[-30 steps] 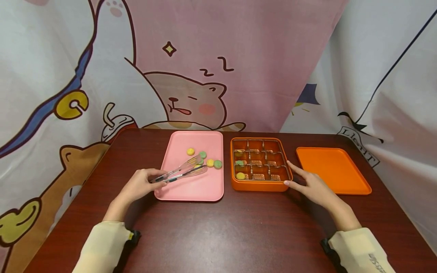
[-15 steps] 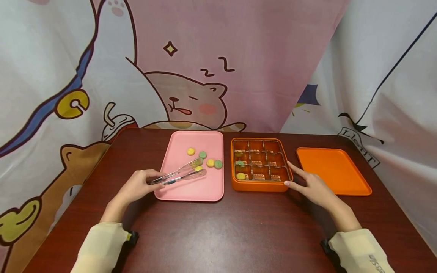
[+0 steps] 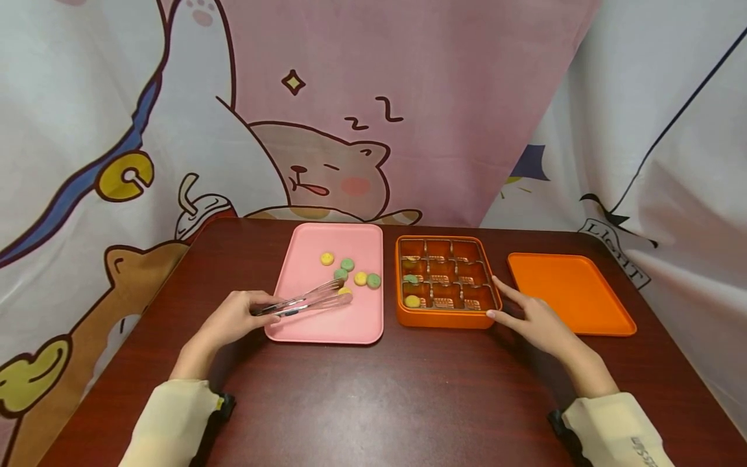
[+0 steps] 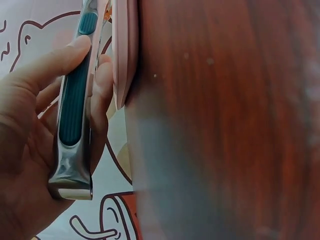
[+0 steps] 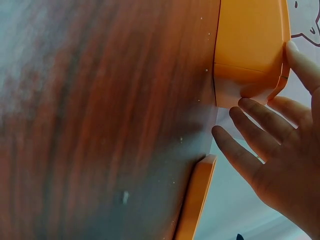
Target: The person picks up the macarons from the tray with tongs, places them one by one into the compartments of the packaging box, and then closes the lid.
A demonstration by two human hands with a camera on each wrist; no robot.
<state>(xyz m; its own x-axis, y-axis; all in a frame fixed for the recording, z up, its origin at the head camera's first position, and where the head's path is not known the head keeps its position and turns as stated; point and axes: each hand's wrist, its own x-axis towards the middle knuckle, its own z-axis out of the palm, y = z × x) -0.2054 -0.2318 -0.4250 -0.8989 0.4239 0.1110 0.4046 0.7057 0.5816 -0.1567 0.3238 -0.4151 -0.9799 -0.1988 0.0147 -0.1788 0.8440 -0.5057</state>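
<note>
My left hand (image 3: 236, 316) holds a pair of metal tongs (image 3: 309, 301) over the pink tray (image 3: 315, 329). Teal grips show on the tongs (image 4: 75, 100) in the left wrist view, with the thumb pressing on one side. Near the tong tips lies a yellow macaron (image 3: 345, 291), partly covered by them; whether they pinch it I cannot tell. Several green and yellow macarons (image 3: 327, 259) lie loose on the tray. My right hand (image 3: 539, 321) touches the right side of an orange divided box (image 3: 440, 319) with thumb and fingertips, its fingers (image 5: 265, 120) spread and fairly straight.
Along the box's left column sit a yellow macaron (image 3: 412, 301) in the front compartment, a green one (image 3: 411, 279) behind it, and another darker-looking one further back. An orange lid-like tray (image 3: 569, 292) lies to the right. A printed cloth (image 3: 443, 130) hangs behind the brown table (image 3: 373, 402).
The tong tips have come slightly nearer to me and closer together, around the nearest yellow macaron. My right hand stays at the box.
</note>
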